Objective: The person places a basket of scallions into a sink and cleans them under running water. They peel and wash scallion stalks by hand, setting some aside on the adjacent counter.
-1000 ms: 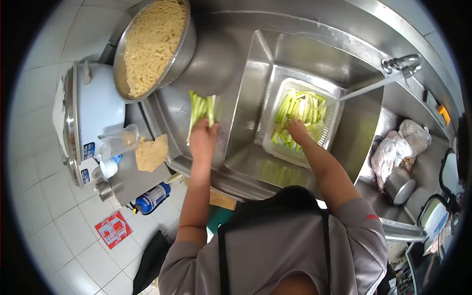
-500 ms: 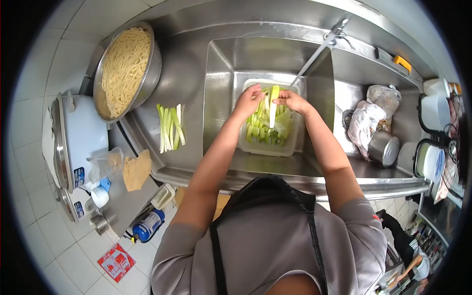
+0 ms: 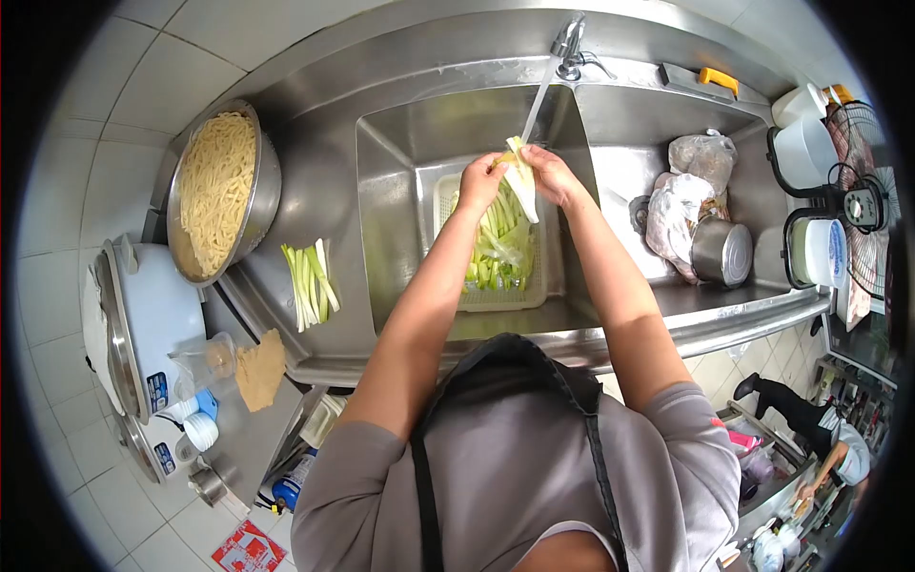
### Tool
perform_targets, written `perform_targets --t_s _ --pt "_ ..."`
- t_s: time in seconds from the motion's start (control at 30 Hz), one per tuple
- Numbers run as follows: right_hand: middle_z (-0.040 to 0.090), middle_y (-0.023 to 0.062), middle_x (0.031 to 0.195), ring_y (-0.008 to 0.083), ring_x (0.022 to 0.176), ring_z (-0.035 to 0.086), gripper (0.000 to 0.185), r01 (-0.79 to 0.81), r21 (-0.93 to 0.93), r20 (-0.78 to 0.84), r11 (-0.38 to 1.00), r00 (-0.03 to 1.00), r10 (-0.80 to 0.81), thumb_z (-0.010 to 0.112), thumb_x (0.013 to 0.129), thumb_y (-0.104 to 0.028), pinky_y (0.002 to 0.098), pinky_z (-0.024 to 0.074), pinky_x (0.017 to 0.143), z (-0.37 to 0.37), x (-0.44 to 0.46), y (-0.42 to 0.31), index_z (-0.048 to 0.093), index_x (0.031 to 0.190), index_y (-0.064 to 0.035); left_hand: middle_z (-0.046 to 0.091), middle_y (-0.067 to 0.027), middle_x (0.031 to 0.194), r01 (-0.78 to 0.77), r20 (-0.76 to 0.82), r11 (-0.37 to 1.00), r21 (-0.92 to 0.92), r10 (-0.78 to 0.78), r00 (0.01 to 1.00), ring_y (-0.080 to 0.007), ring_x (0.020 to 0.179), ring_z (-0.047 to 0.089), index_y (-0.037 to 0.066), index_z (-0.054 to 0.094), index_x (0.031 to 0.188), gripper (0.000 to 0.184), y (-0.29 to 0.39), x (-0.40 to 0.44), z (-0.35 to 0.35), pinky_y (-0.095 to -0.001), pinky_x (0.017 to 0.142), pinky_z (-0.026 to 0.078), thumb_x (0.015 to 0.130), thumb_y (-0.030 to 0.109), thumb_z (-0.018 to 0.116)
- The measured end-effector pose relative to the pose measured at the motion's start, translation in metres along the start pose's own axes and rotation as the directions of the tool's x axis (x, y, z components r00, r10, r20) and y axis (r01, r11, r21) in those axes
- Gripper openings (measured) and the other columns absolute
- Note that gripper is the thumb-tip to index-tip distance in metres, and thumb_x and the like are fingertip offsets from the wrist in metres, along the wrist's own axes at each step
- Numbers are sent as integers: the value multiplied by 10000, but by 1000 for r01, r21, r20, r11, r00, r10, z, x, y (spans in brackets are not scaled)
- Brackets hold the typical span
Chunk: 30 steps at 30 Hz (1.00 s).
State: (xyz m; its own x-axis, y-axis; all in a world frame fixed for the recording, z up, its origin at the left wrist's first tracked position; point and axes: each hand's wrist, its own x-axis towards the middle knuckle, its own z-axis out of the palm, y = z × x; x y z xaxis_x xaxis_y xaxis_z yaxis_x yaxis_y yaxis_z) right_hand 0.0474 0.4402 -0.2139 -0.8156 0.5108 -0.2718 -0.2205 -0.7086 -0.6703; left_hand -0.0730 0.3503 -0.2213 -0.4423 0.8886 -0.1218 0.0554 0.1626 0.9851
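A pale green-white stalk (image 3: pixel 521 187) is held between my two hands over the sink basin, close to the running water. My left hand (image 3: pixel 482 181) pinches it from the left, and my right hand (image 3: pixel 550 175) grips it near its upper end. Below them a white plastic basket (image 3: pixel 523 297) with cut green stalks (image 3: pixel 494 234) sits in the basin. A small bunch of green stalks (image 3: pixel 308 284) lies on the steel surface left of the basin.
A steel bowl of noodles (image 3: pixel 219 195) stands at the left. The faucet (image 3: pixel 569 59) runs at the back. Plastic bags (image 3: pixel 679 214) and a metal pot (image 3: pixel 721 252) lie in the right basin. Another person (image 3: pixel 818 427) is at the far lower right.
My left hand has let go of the bunch on the steel surface and moved right, over the basket. My right hand has risen from the basket with a stalk, which both hands now hold higher, near the water.
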Motion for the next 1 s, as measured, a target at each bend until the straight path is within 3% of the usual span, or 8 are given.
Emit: perform_targets --t_s 0.17,0.3,0.43,0.53,0.63,0.77,0.97,1.0 --pt "541 60 873 136 781 531 155 7 -126 -134 992 991 -25 441 825 -55 266 434 698 -8 16 -11 444 980 -46 589 -104 854 -106 111 923 371 69 991 -162 753 543 10 541 1014 257 2 -23 -9 -258 707 419 791 138 535" --pt "580 88 882 156 836 544 201 -63 -359 -89 931 995 33 469 807 -47 273 426 726 2 23 -29 465 1008 -40 534 -154 1009 11 247 791 612 -205 947 -207 872 528 12 498 1082 371 -23 -35 -21 -295 782 408 766 193 573" --pt "589 97 886 164 823 552 209 -161 -394 -64 905 987 148 487 803 -58 290 434 738 10 29 -40 482 1010 -30 436 -145 1155 83 57 974 211 -97 994 -236 998 478 -2 412 1153 460 -18 -9 2 -309 849 374 811 288 515" --pt "577 104 852 191 800 566 247 -112 -372 -64 921 993 94 507 782 -27 314 468 696 10 35 -44 454 1023 -15 506 -98 1027 82 72 978 -194 -69 995 -204 925 510 25 445 1110 384 8 13 22 -291 802 393 855 312 431" --pt "560 123 839 217 775 574 279 -66 -337 -122 939 992 26 506 759 19 327 486 677 17 32 -58 432 1027 -7 520 -24 835 322 298 935 -151 -268 916 -140 788 521 50 477 1036 317 21 14 23 -253 712 404 883 304 368" --pt "557 139 844 216 762 580 239 -61 -414 -157 908 988 -5 488 760 31 334 492 684 21 28 -67 451 995 10 444 24 697 321 389 905 -280 -199 899 -78 571 388 56 485 942 271 17 -9 14 -210 560 361 891 286 350" --pt "581 127 766 199 726 585 180 -112 -456 -198 883 980 23 559 772 -84 296 490 630 9 40 -27 529 900 40 428 21 656 303 316 953 -16 -283 906 -70 545 358 41 492 883 279 -9 -41 -25 -202 523 341 889 282 352" --pt "584 126 752 195 718 587 171 -122 -435 -233 892 972 19 566 772 -91 289 491 618 6 44 -19 540 876 42 503 -36 667 233 269 934 272 -306 913 -125 585 450 27 519 850 300 -11 -46 -36 -242 575 384 876 290 376"
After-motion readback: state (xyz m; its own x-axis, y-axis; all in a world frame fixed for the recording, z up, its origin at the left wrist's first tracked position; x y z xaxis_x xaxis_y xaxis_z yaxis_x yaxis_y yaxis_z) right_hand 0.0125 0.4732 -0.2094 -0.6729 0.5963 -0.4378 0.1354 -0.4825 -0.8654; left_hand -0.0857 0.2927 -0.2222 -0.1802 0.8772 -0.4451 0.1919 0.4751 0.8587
